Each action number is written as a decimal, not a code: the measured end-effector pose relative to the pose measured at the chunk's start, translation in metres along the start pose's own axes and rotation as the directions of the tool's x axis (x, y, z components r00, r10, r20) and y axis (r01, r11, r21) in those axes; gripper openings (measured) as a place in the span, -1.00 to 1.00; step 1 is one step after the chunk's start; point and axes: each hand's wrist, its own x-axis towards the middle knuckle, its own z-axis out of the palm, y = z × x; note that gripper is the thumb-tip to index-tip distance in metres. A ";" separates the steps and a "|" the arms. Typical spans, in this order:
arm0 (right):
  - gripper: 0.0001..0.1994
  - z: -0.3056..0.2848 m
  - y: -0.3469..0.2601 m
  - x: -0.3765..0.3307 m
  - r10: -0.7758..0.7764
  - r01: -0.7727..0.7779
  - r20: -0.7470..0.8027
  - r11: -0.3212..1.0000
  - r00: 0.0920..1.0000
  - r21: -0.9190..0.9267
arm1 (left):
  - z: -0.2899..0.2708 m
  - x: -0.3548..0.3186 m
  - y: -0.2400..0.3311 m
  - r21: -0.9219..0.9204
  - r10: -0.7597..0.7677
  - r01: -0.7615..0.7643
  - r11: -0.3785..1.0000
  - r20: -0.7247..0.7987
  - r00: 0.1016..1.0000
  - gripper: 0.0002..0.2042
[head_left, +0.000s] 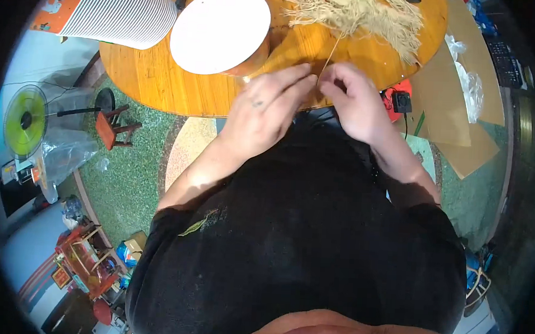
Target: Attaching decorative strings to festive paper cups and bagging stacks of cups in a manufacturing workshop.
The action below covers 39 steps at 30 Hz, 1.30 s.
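At the near edge of the wooden table (pixel 146 81), both my hands are close together. My right hand (pixel 357 102) pinches a thin strand (pixel 330 57) between thumb and forefinger. The strand runs up toward a tangled pile of pale yellow strands (pixel 357 16) on the far right of the table. My left hand (pixel 264 110) is just left of it, its fingers pressed together and bent; the thumb and whatever its fingertips hold are hidden. Beyond my left hand stands a round tub (pixel 222 31) with a flat white top and an orange side.
A tall stack of white-rimmed paper buckets (pixel 128 11) lies at the far left. Flattened cardboard (pixel 443 109) and clear plastic (pixel 471 89) are off to the right, near a red round object (pixel 399 92). On the left floor are a small stool (pixel 109 130) and a green fan (pixel 26 120).
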 end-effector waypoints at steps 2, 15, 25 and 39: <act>-0.93 0.008 -0.001 -0.011 0.172 -0.206 0.123 0.909 0.977 0.364 | 0.007 0.004 -0.003 -0.007 0.019 -0.018 1.000 0.081 0.997 -0.60; -0.66 -0.021 0.020 0.013 -0.026 0.033 -0.030 0.963 0.999 0.267 | 0.030 0.000 -0.017 -0.117 -0.092 0.078 0.990 -0.121 0.988 -0.82; -0.72 -0.055 0.098 0.115 -0.372 0.308 0.067 0.642 0.926 -0.702 | -0.002 -0.007 0.013 -0.435 -0.119 -0.010 0.901 -0.268 0.956 -0.90; -0.71 -0.064 0.108 0.141 -0.472 0.427 0.131 0.602 0.872 -0.675 | -0.076 -0.037 0.042 -0.990 -0.716 -0.017 0.143 -0.115 0.688 -0.89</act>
